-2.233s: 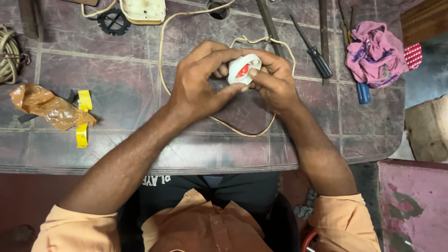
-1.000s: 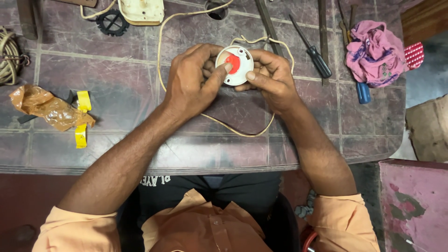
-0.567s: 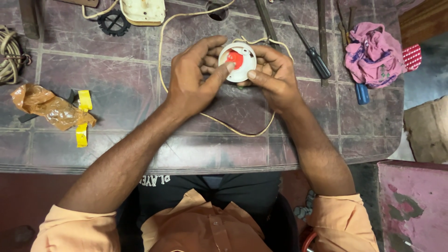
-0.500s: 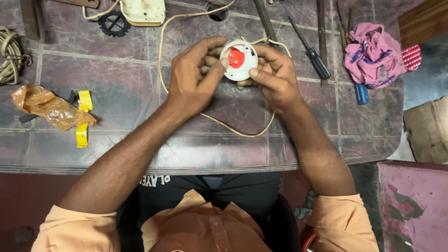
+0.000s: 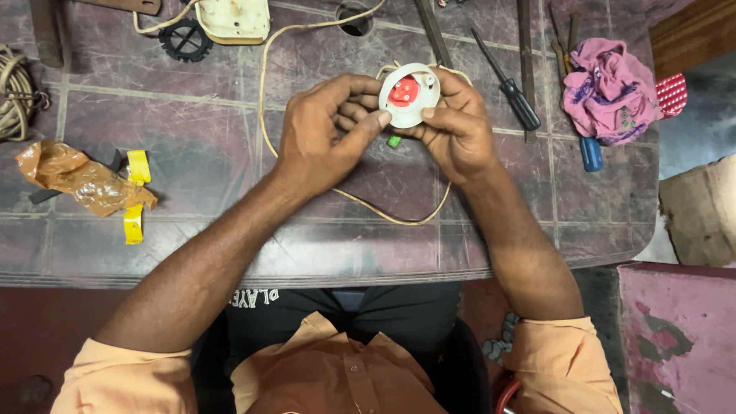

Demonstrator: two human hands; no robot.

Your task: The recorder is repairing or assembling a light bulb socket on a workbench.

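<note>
Fingers of the left hand curl in from the left and press on the rim of a round white fitting with a red centre, the thumb tip flat against its lower left edge. Fingers of the right hand close on the same fitting from the right and from below, so both hands pinch it between them, held up just above the surface near its far middle. A small green piece shows just under the fitting, between the two hands. A pale cord runs from behind the fitting, loops round under the wrists and leads up to a cream plug box at the far edge.

To the right of the hands lie a black-handled screwdriver, a blue-handled tool and a crumpled pink cloth. At the left are a crumpled brown wrapper with strips of yellow tape beside it, a coil of rope at the edge, and a black toothed wheel near the plug box. The person wears an orange shirt.
</note>
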